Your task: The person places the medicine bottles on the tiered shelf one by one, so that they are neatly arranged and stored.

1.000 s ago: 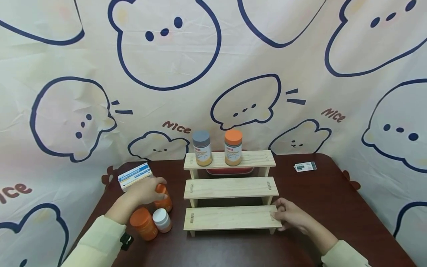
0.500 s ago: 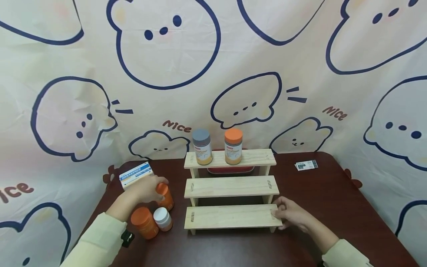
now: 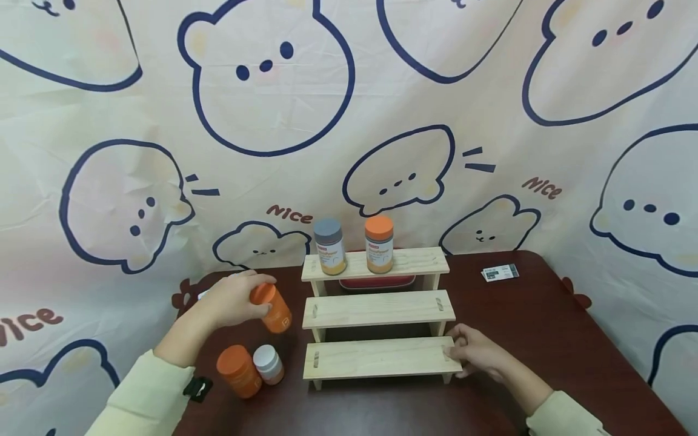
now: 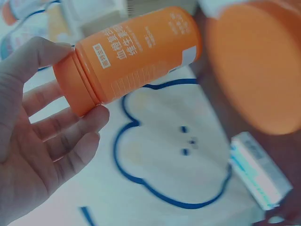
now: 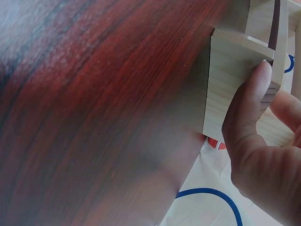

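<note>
My left hand (image 3: 229,301) pinches an orange bottle (image 3: 279,316) by its orange cap. In the left wrist view the bottle (image 4: 141,54) leans over, with white print on its side and thumb and fingertips on the cap. My right hand (image 3: 480,354) grips the right end of the lowest step of a three-step wooden rack (image 3: 376,360). The right wrist view shows its thumb lying along the wood (image 5: 233,84). On the top step stand a grey-capped jar (image 3: 331,251) and an orange-capped jar (image 3: 379,249).
Left of the rack stand a larger orange bottle (image 3: 240,374) and a small white-capped bottle (image 3: 269,366). A white and blue box (image 4: 261,170) is mostly hidden behind my left hand in the head view. Cards (image 3: 500,273) lie at the back right; something red (image 3: 376,283) sits behind the rack.
The orange bottle in my left hand has come up and tilted, its base swinging right. My left hand now covers most of the box. My right hand stays on the rack.
</note>
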`<state>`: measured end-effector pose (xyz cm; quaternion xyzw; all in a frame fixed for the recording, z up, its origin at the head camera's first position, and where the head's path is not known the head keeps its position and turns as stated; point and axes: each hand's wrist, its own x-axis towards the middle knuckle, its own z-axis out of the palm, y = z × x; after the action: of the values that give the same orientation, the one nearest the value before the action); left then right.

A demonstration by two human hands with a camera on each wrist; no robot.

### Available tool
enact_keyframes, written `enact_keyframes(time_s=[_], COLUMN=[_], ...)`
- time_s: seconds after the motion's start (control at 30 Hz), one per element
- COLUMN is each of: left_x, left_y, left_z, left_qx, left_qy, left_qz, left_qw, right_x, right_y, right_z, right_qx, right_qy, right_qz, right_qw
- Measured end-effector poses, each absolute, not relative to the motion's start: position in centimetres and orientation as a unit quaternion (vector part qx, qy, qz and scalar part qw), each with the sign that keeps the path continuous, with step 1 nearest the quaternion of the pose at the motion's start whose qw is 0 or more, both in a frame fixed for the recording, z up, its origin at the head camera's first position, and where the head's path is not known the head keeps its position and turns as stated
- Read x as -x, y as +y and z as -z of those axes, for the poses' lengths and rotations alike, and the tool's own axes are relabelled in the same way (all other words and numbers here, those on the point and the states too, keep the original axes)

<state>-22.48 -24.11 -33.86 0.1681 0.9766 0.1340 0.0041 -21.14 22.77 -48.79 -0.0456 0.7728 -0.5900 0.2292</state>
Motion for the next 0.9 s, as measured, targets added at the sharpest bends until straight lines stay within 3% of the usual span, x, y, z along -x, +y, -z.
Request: enact_keyframes(time_s=[0.5, 0.9], left_x=[21.7, 24.2], left_y=[-15.4, -4.2], left_z=[28.0, 25.1], left_qx=[-0.285, -0.419], left_qy=[0.955, 0.907], left_qz=[-0.084, -0.038], left_qw=[0.011, 0.035], right_x=[21.0, 20.9], right_y=[22.5, 22.8], right_z=[48.6, 48.9], right_qx=[0.068, 0.078], right_qy=[0.791, 0.783], right_qz=[0.574, 0.588], right_qw=[0.198, 0.186])
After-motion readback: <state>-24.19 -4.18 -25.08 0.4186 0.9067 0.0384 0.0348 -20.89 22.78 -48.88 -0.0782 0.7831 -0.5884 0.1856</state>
